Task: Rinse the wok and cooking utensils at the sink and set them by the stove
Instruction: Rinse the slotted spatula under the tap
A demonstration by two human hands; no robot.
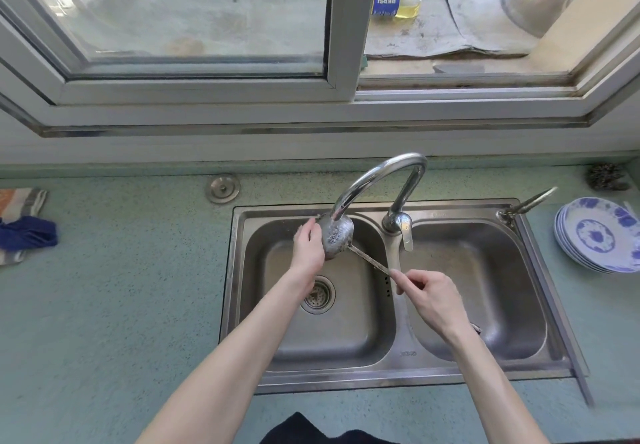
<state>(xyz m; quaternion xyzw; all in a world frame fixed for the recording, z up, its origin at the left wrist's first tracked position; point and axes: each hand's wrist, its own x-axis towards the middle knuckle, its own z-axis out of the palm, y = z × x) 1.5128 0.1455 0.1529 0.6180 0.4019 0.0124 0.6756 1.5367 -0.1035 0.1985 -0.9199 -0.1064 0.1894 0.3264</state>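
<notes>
A metal ladle (336,238) is held over the left basin of the double steel sink (398,379), its bowl right under the spout of the curved tap (381,173). My left hand (307,248) cups the left side of the bowl, fingers curled against it. My right hand (429,293) pinches the thin handle, which slants down to the right across the divider; the handle's end pokes out behind my right wrist. Whether water is running is unclear. No wok is in view.
A stack of blue-and-white plates (601,234) sits on the counter right of the sink, with a steel scourer (606,176) behind it. Folded cloths (24,225) lie at the far left. A round metal cap (222,188) is set in the counter. A Pepsi bottle (396,3) lies outside the window.
</notes>
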